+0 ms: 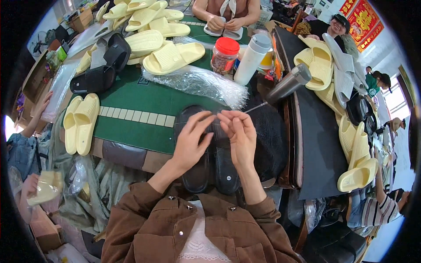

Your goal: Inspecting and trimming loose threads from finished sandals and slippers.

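A pair of black slide slippers lies side by side before me, the left slipper (195,175) and the right slipper (227,173) with soles toward my body. Above their straps, my left hand (195,136) is open, its fingers curved and thumb apart. My right hand (239,136) has its fingers bent and drawn together, close to the left fingertips. Whatever is between those right fingers is too small or blurred to name. A thin pale rod (256,107) shows just beyond the right hand; I cannot tell whether it is touched.
Pale yellow slippers (173,58) pile at the back left, with a yellow pair (82,125) nearer. Clear plastic bags (199,83) lie on the green mat (127,136). A red-lidded jar (225,55), a white bottle (253,59) and a grey flask (289,83) stand right. A co-worker's hands (226,25) hold slippers opposite.
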Tool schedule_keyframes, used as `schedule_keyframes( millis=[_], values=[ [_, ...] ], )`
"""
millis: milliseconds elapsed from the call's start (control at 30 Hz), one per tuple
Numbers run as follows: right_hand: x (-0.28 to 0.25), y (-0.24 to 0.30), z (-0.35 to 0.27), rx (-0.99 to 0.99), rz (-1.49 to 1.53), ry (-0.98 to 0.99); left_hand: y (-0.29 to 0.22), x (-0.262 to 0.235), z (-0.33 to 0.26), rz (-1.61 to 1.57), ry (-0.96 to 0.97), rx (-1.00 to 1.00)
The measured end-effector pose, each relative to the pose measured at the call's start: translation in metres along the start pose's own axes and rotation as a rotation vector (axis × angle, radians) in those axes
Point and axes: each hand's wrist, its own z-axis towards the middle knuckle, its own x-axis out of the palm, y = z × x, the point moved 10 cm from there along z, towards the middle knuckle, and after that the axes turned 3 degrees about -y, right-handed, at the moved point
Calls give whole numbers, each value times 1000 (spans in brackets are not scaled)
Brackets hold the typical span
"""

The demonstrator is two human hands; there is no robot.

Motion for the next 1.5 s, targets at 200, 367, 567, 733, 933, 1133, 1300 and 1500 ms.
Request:
schedule_keyframes(
  millis=[200, 367, 567, 733, 933, 1133, 1300, 1500],
  values=[
    [-4, 29, -29, -43, -95, 49, -4, -3, -9, 85, 26, 175],
    [-57, 75, -31, -252, -116, -124, -26, -39, -19, 215, 8, 304],
    [-59, 104, -34, -159, -450, -68, -52, -32, -62, 313, 171, 566],
    [-40, 66, -47, 207, -661, 296, -44, -14, -86, 299, 244, 461],
    [-32, 32, -62, 316, -1056, 613, -16, -8, -81, 339, 235, 359],
    [-35, 23, -53, 225, -1143, 441, -1, -7, -60, 430, 126, 160],
    [-31, 34, -51, 101, -1215, 384, 19, 10, -61, 525, 274, 56],
    [-24, 42, -49, 2, -1268, 415, 35, 23, -54, 515, 322, -45]
  ],
)
